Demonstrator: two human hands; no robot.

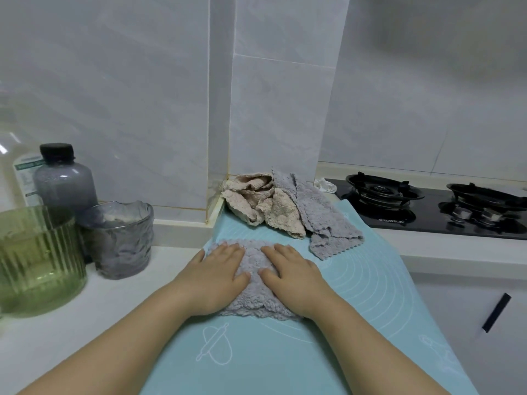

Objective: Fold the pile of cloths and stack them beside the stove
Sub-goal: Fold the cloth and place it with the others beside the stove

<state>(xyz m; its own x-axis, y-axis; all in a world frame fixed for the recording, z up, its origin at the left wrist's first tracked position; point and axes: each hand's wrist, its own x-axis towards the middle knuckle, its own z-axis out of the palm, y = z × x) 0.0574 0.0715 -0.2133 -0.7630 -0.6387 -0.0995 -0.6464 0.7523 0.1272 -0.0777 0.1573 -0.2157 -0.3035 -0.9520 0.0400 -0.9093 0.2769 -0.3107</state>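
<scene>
Both hands lie flat, side by side, on a folded lavender-grey fleece cloth [255, 276] that sits on a pale blue silicone baking mat [356, 283] spread over the white counter [71, 332]; the left hand [216, 276] covers its left half, the right hand [293, 276] its right half, and the fingers of each are straight and spread, pressing down and gripping nothing; the step in hand looks like smoothing one cloth after a fold, so the task seems early. Behind it, against the tiled corner, lies the unfolded pile: a crumpled beige cloth [261, 203] with a second grey cloth [319, 215] draped beside and partly under it, its scalloped edge trailing toward the person. The black gas stove [427, 206] stands just right of the pile, with a bare strip of mat between them. Next, I judge, this cloth wants lifting aside to start the stack near the stove; then one loose cloth must be drawn from the pile and laid flat. A green ribbed glass [37, 260], a grey textured glass [122, 240] and a dark-capped bottle [64, 178] stand well to the left.
</scene>
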